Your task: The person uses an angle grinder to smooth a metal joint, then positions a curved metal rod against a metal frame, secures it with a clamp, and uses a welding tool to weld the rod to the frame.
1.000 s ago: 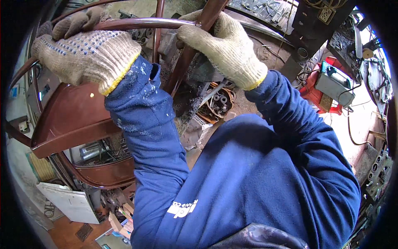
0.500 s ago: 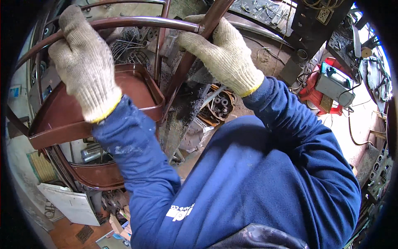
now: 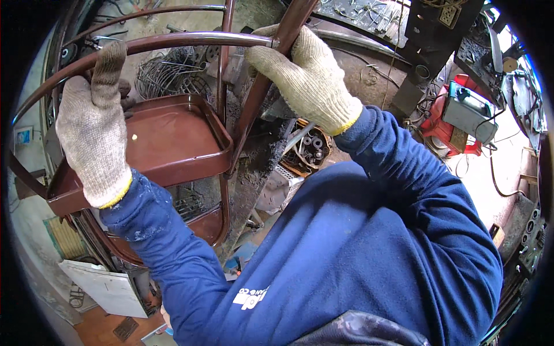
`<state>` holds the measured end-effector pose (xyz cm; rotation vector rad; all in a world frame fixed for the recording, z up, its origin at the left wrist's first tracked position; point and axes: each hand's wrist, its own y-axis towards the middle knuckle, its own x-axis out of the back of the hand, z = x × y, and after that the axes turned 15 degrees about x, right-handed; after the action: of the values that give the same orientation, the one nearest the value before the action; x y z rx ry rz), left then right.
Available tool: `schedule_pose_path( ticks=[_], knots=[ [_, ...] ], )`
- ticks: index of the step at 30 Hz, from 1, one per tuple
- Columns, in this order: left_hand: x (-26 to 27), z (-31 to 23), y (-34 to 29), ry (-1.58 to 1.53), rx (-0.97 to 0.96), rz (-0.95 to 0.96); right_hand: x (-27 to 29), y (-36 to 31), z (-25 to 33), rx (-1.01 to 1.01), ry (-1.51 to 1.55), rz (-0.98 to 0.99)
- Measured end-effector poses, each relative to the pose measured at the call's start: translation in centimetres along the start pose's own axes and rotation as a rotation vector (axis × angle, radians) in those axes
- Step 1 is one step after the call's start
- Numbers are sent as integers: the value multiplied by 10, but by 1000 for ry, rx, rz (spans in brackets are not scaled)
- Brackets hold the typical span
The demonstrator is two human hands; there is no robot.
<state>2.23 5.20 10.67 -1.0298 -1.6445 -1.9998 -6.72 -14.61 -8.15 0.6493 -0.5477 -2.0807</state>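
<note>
- Head view: the right hand (image 3: 309,81) is clenched around the upright bar of the brown metal frame (image 3: 190,40).
- The left hand (image 3: 95,132) lies flat, fingers released, against the frame's tray (image 3: 173,144).
- A firm right grip should steady the frame.
</note>
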Motion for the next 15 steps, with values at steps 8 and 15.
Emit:
schedule_pose_path(
  ticks=[8, 15],
  knots=[
    [12, -21, -12, -29, -205, -321, -2, 1, 1, 31, 37, 25],
    [3, -13, -8, -183, -383, -259, -1, 3, -4, 51, 28, 19]
  ],
)
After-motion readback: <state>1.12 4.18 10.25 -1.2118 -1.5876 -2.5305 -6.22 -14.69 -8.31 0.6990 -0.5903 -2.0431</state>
